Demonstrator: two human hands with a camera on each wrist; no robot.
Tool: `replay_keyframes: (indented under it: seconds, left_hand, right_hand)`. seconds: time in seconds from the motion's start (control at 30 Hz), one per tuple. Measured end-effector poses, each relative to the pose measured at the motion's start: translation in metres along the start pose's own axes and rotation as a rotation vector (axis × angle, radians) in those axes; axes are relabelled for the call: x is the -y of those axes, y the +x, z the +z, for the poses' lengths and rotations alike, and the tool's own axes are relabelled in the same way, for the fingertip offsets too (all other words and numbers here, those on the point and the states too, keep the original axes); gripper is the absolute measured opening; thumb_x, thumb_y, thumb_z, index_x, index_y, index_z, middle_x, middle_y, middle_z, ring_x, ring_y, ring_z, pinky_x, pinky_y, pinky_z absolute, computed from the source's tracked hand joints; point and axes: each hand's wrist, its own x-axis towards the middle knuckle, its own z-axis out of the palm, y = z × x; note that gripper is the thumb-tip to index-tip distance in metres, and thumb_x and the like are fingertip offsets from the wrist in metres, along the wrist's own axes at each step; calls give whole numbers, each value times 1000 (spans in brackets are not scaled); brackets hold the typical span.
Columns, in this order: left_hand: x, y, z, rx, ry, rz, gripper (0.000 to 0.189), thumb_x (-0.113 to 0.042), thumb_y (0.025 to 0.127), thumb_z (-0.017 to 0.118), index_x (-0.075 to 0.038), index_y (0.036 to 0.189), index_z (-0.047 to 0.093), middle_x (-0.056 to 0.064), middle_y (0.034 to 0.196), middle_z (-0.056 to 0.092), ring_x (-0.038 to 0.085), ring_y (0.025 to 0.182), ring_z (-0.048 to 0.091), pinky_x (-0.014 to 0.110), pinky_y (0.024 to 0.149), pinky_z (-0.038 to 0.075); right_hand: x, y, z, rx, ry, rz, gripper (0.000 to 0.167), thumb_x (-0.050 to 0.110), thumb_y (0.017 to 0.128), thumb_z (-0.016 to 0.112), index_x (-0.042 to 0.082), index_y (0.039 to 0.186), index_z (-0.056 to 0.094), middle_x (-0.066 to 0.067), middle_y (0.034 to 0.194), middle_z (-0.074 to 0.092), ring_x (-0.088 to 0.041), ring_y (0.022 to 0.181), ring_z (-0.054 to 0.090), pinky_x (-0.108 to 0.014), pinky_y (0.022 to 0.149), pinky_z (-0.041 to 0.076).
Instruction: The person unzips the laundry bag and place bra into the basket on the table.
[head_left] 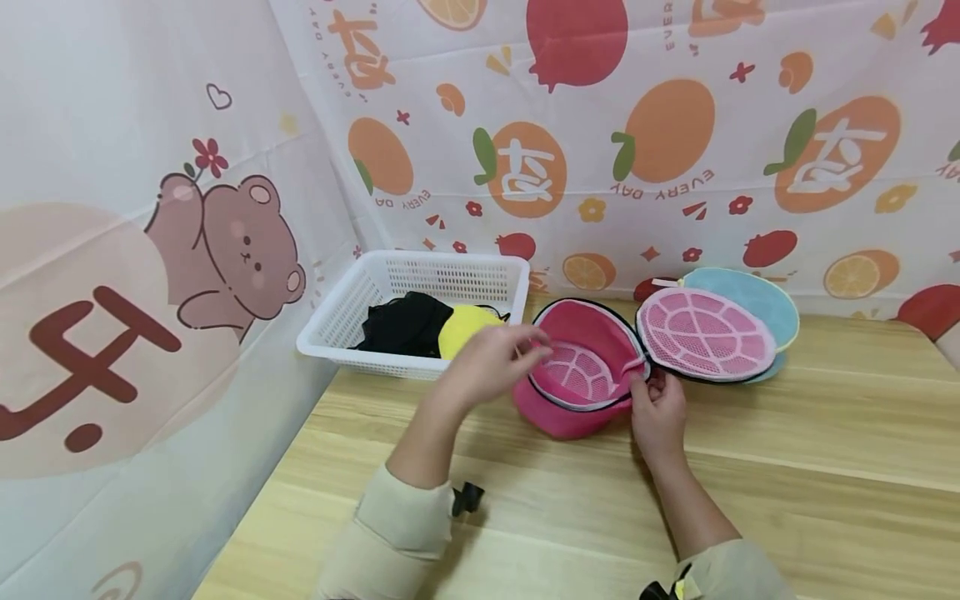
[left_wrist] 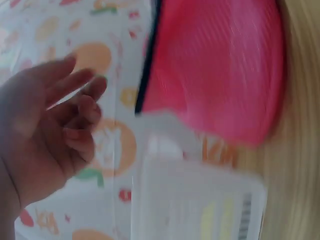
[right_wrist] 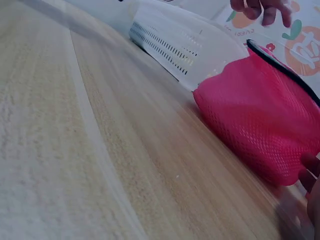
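A pink mesh laundry bag (head_left: 572,421) stands unzipped on the table, its round lid (head_left: 705,333) flipped over to the right. My right hand (head_left: 660,412) pinches the bag's rim close to where the lid joins. Over the left side of the opening hovers my left hand (head_left: 491,362), fingers loosely bent and holding nothing. In the left wrist view that hand (left_wrist: 60,115) is apart from the pink bag (left_wrist: 220,65). The right wrist view shows the bag's mesh side (right_wrist: 260,120) with fingertips (right_wrist: 310,165) against it.
Left of the bag, a white perforated basket (head_left: 330,343) holds black fabric (head_left: 408,323) and a yellow piece (head_left: 461,332). A light-blue mesh bag (head_left: 750,300) lies partly under the pink lid. Printed cloth (head_left: 585,167) hangs behind the wooden table (head_left: 825,467).
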Motion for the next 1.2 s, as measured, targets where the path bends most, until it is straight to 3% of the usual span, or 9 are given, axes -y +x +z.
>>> replay_keyframes:
  seconds: [0.17,0.33,0.4,0.53,0.63,0.8,0.97,1.07,1.2]
  left_hand:
    - [-16,1,31,315,20,-26,46,-39,93,74,-17,133,66,-5,106,71,8,85,63,25,74,54]
    - [-19,1,52,447,139,-25,52,-41,91,75,-14,135,64,-1,124,68,13,111,63,31,96,51]
    - [-21,1,59,463,176,-19,47,-41,92,74,-14,130,67,-1,118,70,14,110,63,32,96,51]
    - [-26,2,71,489,206,15,28,-41,93,74,-15,103,70,-4,90,67,11,86,62,27,81,52]
    - [-30,4,79,508,198,35,26,-40,94,73,-16,94,66,-4,81,62,11,78,58,26,76,50]
    - [-34,9,87,560,117,-14,58,-44,95,70,-7,138,59,2,125,67,13,117,61,30,101,48]
    - [-19,21,93,564,64,-114,82,-47,96,67,-7,158,32,7,152,50,19,139,46,35,113,38]
    - [-1,28,95,494,62,-178,84,-47,97,65,-4,159,28,12,150,51,24,138,48,38,112,40]
    - [18,34,93,389,102,-287,83,-48,98,63,-2,158,29,17,149,50,31,140,45,45,113,38]
  right_hand:
    - [-2,0,-6,-11,-188,-31,18,9,97,56,-5,99,66,-13,80,59,-14,73,52,-22,64,40]
    - [-3,3,-6,95,-216,-38,25,9,99,54,-3,112,72,-21,112,69,-27,105,60,-36,92,47]
    - [-1,7,-4,135,-198,-44,29,8,100,52,-2,118,71,-19,123,67,-27,115,59,-39,101,44]
    - [-1,20,3,206,-183,-56,26,3,97,52,-5,108,74,-20,110,70,-24,97,59,-30,89,48]
    - [-7,32,4,243,-197,24,25,3,97,53,-6,113,70,-22,109,69,-25,94,57,-24,82,46]
    - [-13,44,-10,207,-206,300,44,31,105,53,-2,133,61,-21,119,64,-23,102,58,-22,82,46]
    - [-2,50,-31,214,-210,340,58,52,102,52,-3,111,68,-8,81,66,-14,69,59,-25,60,49]
    - [5,52,-41,132,-83,335,47,41,103,57,-5,96,66,-2,65,63,-10,55,59,-23,52,50]
    - [11,57,-57,-70,199,451,38,35,102,61,1,85,66,0,59,61,-8,48,56,-21,43,46]
